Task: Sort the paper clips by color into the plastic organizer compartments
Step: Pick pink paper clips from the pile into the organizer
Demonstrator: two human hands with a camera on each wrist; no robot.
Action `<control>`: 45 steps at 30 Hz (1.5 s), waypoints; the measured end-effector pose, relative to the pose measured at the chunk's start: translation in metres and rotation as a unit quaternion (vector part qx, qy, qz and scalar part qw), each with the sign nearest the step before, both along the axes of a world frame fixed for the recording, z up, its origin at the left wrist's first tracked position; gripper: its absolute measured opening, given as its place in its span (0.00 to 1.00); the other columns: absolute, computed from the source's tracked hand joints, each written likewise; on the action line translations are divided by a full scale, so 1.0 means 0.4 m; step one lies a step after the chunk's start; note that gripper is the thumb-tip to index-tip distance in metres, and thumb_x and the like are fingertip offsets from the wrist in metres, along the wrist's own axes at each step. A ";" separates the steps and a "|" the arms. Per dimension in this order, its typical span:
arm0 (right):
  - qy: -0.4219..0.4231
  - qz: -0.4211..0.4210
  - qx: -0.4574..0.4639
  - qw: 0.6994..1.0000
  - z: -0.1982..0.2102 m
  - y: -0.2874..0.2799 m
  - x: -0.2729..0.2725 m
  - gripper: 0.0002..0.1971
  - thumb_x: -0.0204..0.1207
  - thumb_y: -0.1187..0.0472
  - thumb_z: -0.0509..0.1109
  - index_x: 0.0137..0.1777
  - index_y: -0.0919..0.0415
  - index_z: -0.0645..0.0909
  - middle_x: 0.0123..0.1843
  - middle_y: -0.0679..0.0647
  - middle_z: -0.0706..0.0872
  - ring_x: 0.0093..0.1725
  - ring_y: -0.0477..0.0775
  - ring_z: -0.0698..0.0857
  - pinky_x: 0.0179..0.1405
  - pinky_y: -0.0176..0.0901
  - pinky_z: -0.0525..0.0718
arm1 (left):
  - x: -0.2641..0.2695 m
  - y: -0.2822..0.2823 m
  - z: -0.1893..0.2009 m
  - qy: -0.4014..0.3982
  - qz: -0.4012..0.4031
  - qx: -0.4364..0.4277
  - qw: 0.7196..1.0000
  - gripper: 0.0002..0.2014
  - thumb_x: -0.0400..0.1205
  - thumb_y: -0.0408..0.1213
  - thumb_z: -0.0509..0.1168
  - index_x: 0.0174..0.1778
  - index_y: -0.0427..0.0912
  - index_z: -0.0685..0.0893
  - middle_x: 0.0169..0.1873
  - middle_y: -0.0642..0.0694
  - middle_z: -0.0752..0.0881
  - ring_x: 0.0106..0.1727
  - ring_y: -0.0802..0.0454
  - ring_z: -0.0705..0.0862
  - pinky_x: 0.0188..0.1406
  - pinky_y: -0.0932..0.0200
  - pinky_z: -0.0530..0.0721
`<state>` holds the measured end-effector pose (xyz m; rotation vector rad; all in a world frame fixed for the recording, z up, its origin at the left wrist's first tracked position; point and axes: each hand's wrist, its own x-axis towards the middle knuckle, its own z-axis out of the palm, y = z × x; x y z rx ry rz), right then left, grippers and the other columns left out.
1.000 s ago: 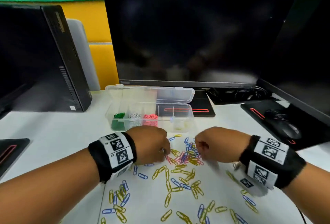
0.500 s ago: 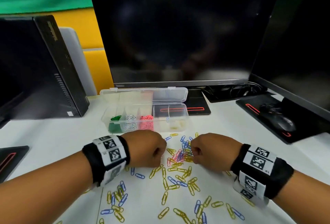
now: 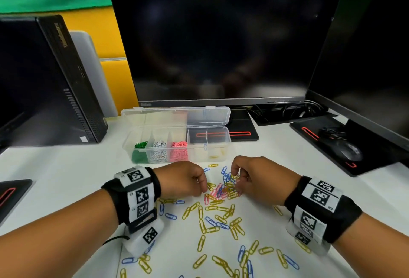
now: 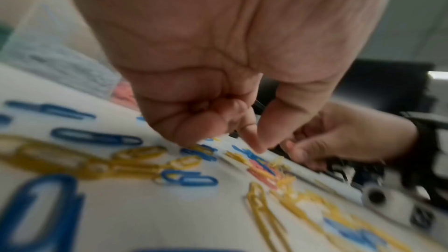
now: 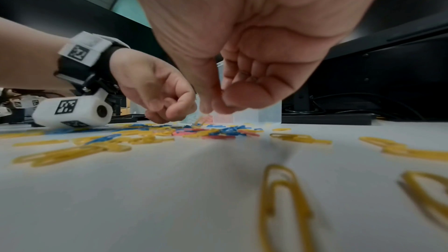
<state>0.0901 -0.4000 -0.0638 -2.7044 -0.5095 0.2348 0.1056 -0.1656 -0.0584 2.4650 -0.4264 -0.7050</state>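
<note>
A clear plastic organizer (image 3: 228, 144) stands open behind the hands, holding green clips (image 3: 140, 152), white clips (image 3: 159, 151) and pink clips (image 3: 179, 150); its right compartments hold a few yellow clips (image 3: 214, 156). A mixed pile of pink, blue and yellow paper clips (image 3: 221, 191) lies between the hands. My left hand (image 3: 202, 185) is curled, thumb and forefinger tips (image 4: 254, 141) pinching down on a blue clip at the pile's left edge. My right hand (image 3: 238, 179) hovers just above the pile, and a thin clip (image 5: 201, 120) hangs from its thumb and forefinger pinch.
Loose yellow and blue clips (image 3: 212, 222) are scattered over the white sheet toward me. A monitor (image 3: 221, 40) and its stand base (image 3: 241, 131) sit behind the organizer. A black computer case (image 3: 55, 89) is at the left, a mouse (image 3: 349, 151) on a black pad at the right.
My right hand has risen slightly off the pile with its fingertips pinched together. My left hand has slid a little right onto the pile's edge. The head view has shifted.
</note>
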 end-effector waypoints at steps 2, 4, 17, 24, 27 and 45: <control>-0.004 -0.005 0.007 1.000 -0.003 -0.001 0.007 0.07 0.79 0.54 0.73 0.51 0.45 0.78 0.37 0.42 0.81 0.38 0.45 0.81 0.35 0.37 0.73 | -0.011 -0.021 0.001 -0.094 -0.064 0.102 0.988 0.08 0.79 0.52 0.72 0.45 0.52 0.88 0.42 0.58 0.87 0.43 0.60 0.83 0.45 0.63 0.82; -0.017 -0.016 0.005 1.000 -0.007 -0.006 0.012 0.04 0.82 0.55 0.70 0.53 0.45 0.79 0.38 0.42 0.80 0.39 0.45 0.80 0.34 0.35 0.71 | -0.017 -0.038 -0.004 -0.153 -0.075 0.169 0.971 0.15 0.78 0.60 0.71 0.46 0.52 0.88 0.44 0.56 0.87 0.47 0.57 0.83 0.49 0.57 0.85; -0.002 0.020 -0.106 0.994 -0.025 -0.015 0.002 0.05 0.77 0.53 0.66 0.39 0.48 0.77 0.44 0.42 0.85 0.45 0.49 0.83 0.41 0.39 0.78 | -0.009 -0.020 -0.003 -0.152 -0.122 0.253 0.947 0.08 0.82 0.42 0.62 0.51 0.45 0.83 0.45 0.49 0.85 0.46 0.49 0.82 0.38 0.59 0.76; 0.010 0.006 -0.107 0.994 0.009 0.002 -0.006 0.14 0.81 0.52 0.61 0.34 0.48 0.66 0.36 0.47 0.76 0.37 0.49 0.75 0.31 0.40 0.67 | -0.004 0.004 -0.018 -0.209 -0.138 0.220 0.943 0.07 0.83 0.49 0.65 0.55 0.54 0.81 0.50 0.54 0.83 0.50 0.51 0.81 0.51 0.54 0.84; -0.044 -0.040 -0.049 0.997 0.033 0.000 -0.004 0.15 0.84 0.54 0.57 0.34 0.52 0.65 0.33 0.49 0.74 0.35 0.53 0.75 0.29 0.43 0.63 | -0.008 -0.004 -0.029 -0.259 -0.184 0.255 0.913 0.10 0.87 0.48 0.59 0.57 0.51 0.83 0.51 0.51 0.83 0.50 0.48 0.82 0.50 0.53 0.84; -0.020 -0.053 -0.056 0.997 0.020 -0.011 0.014 0.11 0.85 0.63 0.58 0.40 0.55 0.74 0.39 0.49 0.79 0.42 0.53 0.79 0.33 0.34 0.67 | 0.045 -0.020 -0.003 0.045 0.110 -0.135 0.984 0.10 0.89 0.41 0.59 0.48 0.44 0.84 0.29 0.49 0.86 0.23 0.55 0.77 0.20 0.63 0.74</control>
